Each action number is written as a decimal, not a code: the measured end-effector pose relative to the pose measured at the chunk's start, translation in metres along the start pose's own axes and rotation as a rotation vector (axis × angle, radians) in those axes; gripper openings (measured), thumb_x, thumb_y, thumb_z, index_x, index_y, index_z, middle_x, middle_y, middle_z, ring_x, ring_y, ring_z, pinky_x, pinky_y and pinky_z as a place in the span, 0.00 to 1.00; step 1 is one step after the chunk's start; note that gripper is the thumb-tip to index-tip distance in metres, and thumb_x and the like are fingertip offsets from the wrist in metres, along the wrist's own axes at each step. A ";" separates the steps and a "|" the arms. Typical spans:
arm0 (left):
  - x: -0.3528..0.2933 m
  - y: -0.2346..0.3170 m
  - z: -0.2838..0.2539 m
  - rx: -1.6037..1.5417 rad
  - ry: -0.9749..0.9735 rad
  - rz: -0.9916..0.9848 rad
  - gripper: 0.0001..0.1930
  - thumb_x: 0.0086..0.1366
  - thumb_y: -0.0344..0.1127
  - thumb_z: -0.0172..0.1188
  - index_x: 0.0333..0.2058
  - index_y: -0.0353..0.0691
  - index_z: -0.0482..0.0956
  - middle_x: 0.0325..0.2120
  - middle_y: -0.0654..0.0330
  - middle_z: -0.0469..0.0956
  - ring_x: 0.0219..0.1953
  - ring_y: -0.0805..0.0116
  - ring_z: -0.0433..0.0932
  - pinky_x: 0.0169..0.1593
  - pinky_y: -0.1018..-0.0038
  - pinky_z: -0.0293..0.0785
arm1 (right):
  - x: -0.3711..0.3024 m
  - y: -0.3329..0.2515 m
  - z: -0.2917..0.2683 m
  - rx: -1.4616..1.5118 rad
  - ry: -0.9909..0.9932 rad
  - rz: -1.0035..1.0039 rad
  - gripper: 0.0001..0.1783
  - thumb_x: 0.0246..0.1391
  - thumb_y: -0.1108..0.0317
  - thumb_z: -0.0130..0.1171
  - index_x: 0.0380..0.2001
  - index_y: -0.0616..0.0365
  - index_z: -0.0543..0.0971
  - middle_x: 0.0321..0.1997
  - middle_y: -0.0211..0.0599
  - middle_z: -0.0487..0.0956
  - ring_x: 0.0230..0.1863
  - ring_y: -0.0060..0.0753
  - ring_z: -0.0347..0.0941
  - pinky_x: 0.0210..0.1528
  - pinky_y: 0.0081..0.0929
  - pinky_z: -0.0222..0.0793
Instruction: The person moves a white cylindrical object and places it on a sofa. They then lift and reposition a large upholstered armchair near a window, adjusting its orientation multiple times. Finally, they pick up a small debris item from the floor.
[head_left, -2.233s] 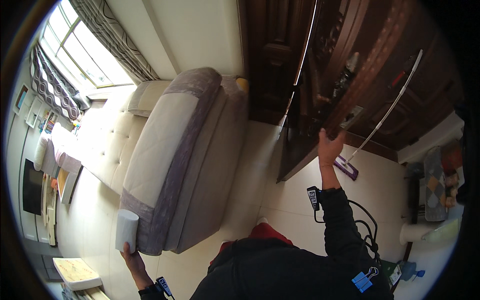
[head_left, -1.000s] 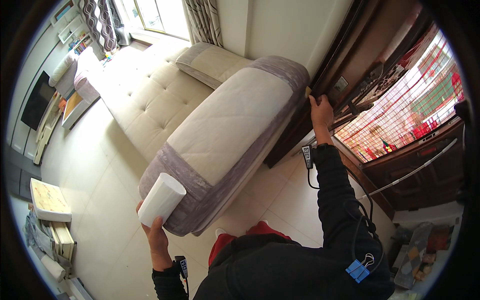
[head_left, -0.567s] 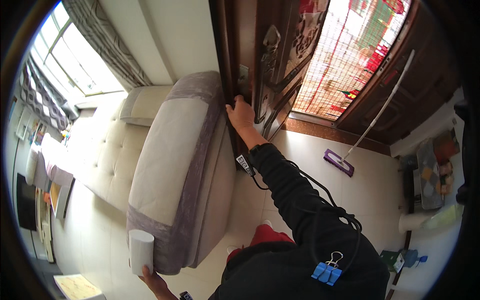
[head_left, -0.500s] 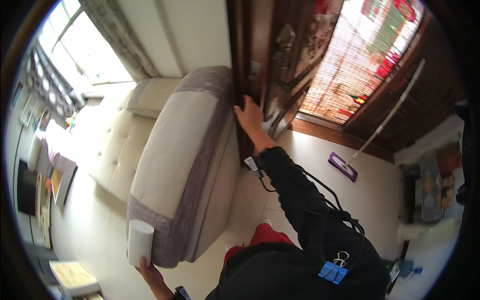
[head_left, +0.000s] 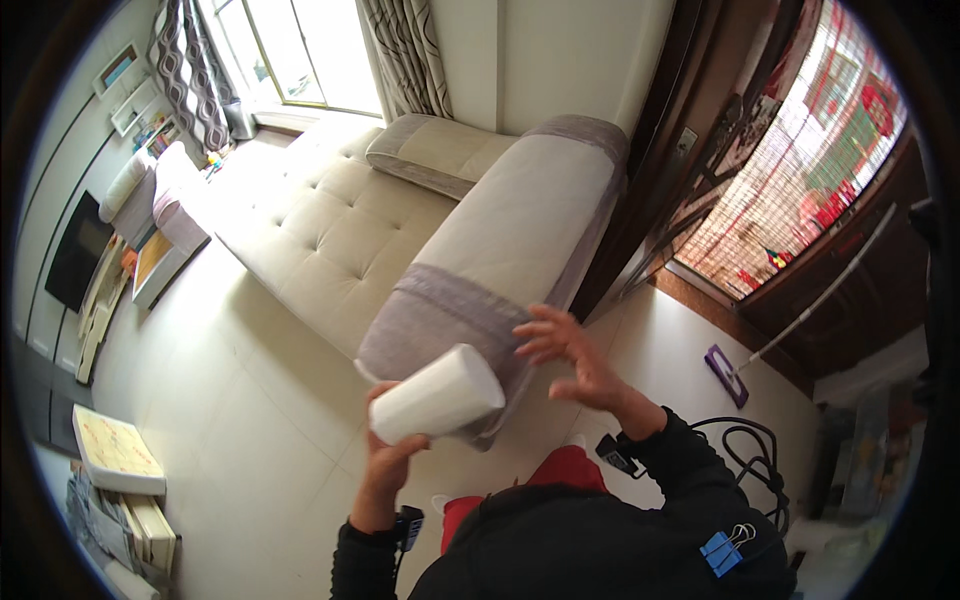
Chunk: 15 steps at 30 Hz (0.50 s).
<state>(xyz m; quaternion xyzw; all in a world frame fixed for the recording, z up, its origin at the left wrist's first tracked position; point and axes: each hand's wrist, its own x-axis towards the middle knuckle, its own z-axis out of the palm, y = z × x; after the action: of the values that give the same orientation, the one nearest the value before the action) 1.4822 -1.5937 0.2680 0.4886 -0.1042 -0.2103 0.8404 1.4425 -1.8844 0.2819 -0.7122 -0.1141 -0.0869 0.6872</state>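
Left hand (head_left: pixel 388 462) is gripping the roll (head_left: pixel 437 393) near its lower end, toward 7 o'clock from the view's centre. Thumb is pressing along the underside, fingers are curling around the far side; grasp is closed only as far as the roll's width allows. Right hand (head_left: pixel 580 365) is hanging in the air at 4 o'clock, holding nothing, fingers well spread and thumb apart, a little blurred. It is sitting near the roll's upper end with a gap between.

Roll is showing as a plain white cylinder, tilting, its round end facing 2 o'clock. It is overlapping the corner of the sofa (head_left: pixel 510 230) in view; cannot tell whether they are touching. Sofa is wearing quilted cream fabric with mauve-grey plush bands, its seat dimpling at the tufts.

Pale, glossy tiles are covering the floor (head_left: pixel 270 400). Dark brown wooden door (head_left: pixel 640 190) is standing toward 2 o'clock. Mop (head_left: pixel 726 376) is resting its purple rectangular head on the floor between 3 and 4. Black cable (head_left: pixel 760 455) is looping at 4, beside the dark sleeve.
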 end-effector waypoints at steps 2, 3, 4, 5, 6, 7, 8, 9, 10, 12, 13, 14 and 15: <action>-0.012 0.010 -0.015 0.113 -0.100 0.009 0.39 0.42 0.26 0.69 0.53 0.43 0.56 0.43 0.62 0.68 0.46 0.69 0.69 0.46 0.73 0.69 | -0.002 -0.025 0.074 0.154 -0.131 0.029 0.45 0.40 0.60 0.67 0.60 0.52 0.55 0.49 0.41 0.71 0.48 0.36 0.70 0.50 0.30 0.65; -0.018 0.015 -0.022 0.095 -0.151 -0.013 0.38 0.43 0.27 0.68 0.52 0.44 0.56 0.43 0.62 0.67 0.47 0.69 0.68 0.49 0.71 0.68 | 0.002 -0.036 0.101 0.000 -0.074 -0.021 0.46 0.38 0.59 0.68 0.60 0.52 0.56 0.49 0.41 0.72 0.48 0.36 0.69 0.51 0.31 0.64; -0.020 0.020 -0.028 0.068 -0.168 -0.018 0.38 0.44 0.27 0.68 0.53 0.44 0.55 0.44 0.62 0.66 0.47 0.69 0.67 0.49 0.71 0.68 | 0.006 -0.044 0.124 -0.172 -0.014 -0.048 0.46 0.37 0.59 0.68 0.60 0.53 0.57 0.48 0.41 0.72 0.48 0.37 0.69 0.51 0.31 0.64; -0.021 0.025 -0.033 0.050 -0.190 -0.033 0.38 0.45 0.27 0.68 0.53 0.44 0.55 0.44 0.62 0.66 0.48 0.69 0.67 0.49 0.71 0.67 | 0.008 -0.052 0.142 -0.337 0.051 -0.072 0.46 0.36 0.59 0.69 0.59 0.54 0.58 0.48 0.40 0.72 0.49 0.37 0.69 0.51 0.31 0.64; -0.022 0.030 -0.037 0.037 -0.212 -0.051 0.38 0.45 0.26 0.67 0.53 0.45 0.55 0.45 0.61 0.65 0.49 0.68 0.66 0.50 0.70 0.67 | 0.013 -0.060 0.147 -0.421 0.067 -0.070 0.45 0.36 0.58 0.69 0.58 0.54 0.59 0.47 0.40 0.72 0.48 0.37 0.69 0.51 0.31 0.64; -0.019 0.034 -0.039 0.094 -0.218 -0.077 0.41 0.47 0.26 0.66 0.57 0.46 0.50 0.49 0.58 0.62 0.51 0.67 0.64 0.51 0.68 0.67 | 0.024 -0.069 0.141 -0.504 0.084 -0.070 0.44 0.36 0.58 0.69 0.58 0.54 0.61 0.47 0.40 0.72 0.48 0.38 0.69 0.51 0.30 0.64; -0.016 0.035 -0.040 0.032 -0.273 0.042 0.46 0.48 0.26 0.65 0.61 0.49 0.44 0.53 0.55 0.57 0.53 0.65 0.64 0.51 0.68 0.67 | 0.035 -0.078 0.132 -0.579 0.101 -0.077 0.43 0.36 0.58 0.69 0.57 0.55 0.62 0.46 0.40 0.72 0.48 0.38 0.69 0.51 0.30 0.64; -0.013 0.039 -0.046 0.069 -0.259 0.023 0.48 0.49 0.26 0.65 0.62 0.50 0.40 0.55 0.54 0.54 0.54 0.64 0.63 0.51 0.69 0.68 | 0.045 -0.087 0.122 -0.694 0.241 -0.107 0.42 0.36 0.57 0.68 0.56 0.53 0.64 0.46 0.41 0.72 0.47 0.39 0.70 0.50 0.30 0.65; -0.010 0.041 -0.052 0.092 -0.248 0.024 0.50 0.50 0.25 0.64 0.63 0.51 0.37 0.57 0.53 0.51 0.54 0.62 0.63 0.50 0.70 0.69 | 0.058 -0.095 0.111 -0.786 0.379 -0.169 0.40 0.37 0.57 0.67 0.56 0.52 0.65 0.46 0.42 0.72 0.46 0.39 0.70 0.49 0.30 0.66; -0.013 0.038 -0.066 0.090 -0.122 -0.009 0.37 0.54 0.27 0.61 0.59 0.45 0.50 0.49 0.53 0.64 0.47 0.65 0.70 0.44 0.74 0.71 | 0.084 -0.112 0.078 -1.122 0.520 -0.241 0.39 0.37 0.56 0.65 0.57 0.44 0.65 0.46 0.45 0.72 0.45 0.44 0.71 0.47 0.33 0.68; -0.016 0.038 -0.081 0.110 -0.086 -0.065 0.32 0.55 0.27 0.60 0.57 0.42 0.55 0.45 0.54 0.68 0.43 0.66 0.72 0.41 0.75 0.72 | 0.098 -0.114 0.065 -1.235 0.564 -0.110 0.39 0.37 0.55 0.64 0.57 0.40 0.65 0.46 0.46 0.72 0.44 0.45 0.72 0.46 0.34 0.69; -0.019 0.036 -0.096 0.123 -0.052 -0.108 0.28 0.56 0.28 0.60 0.55 0.40 0.60 0.41 0.55 0.72 0.40 0.68 0.74 0.39 0.76 0.72 | 0.110 -0.112 0.053 -1.347 0.560 -0.118 0.39 0.36 0.53 0.63 0.57 0.37 0.65 0.46 0.46 0.71 0.44 0.46 0.72 0.45 0.35 0.69; -0.027 0.030 -0.109 0.182 0.027 -0.120 0.22 0.57 0.29 0.59 0.50 0.38 0.64 0.36 0.57 0.74 0.36 0.70 0.75 0.37 0.77 0.72 | 0.122 -0.105 0.044 -1.402 0.492 0.091 0.39 0.37 0.52 0.62 0.57 0.36 0.65 0.46 0.46 0.71 0.44 0.46 0.72 0.45 0.35 0.70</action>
<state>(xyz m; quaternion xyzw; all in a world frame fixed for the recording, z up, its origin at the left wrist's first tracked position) 1.5075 -1.4837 0.2402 0.5711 -0.0820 -0.2431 0.7798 1.5282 -1.8317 0.4146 -0.9475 0.1551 -0.2678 0.0803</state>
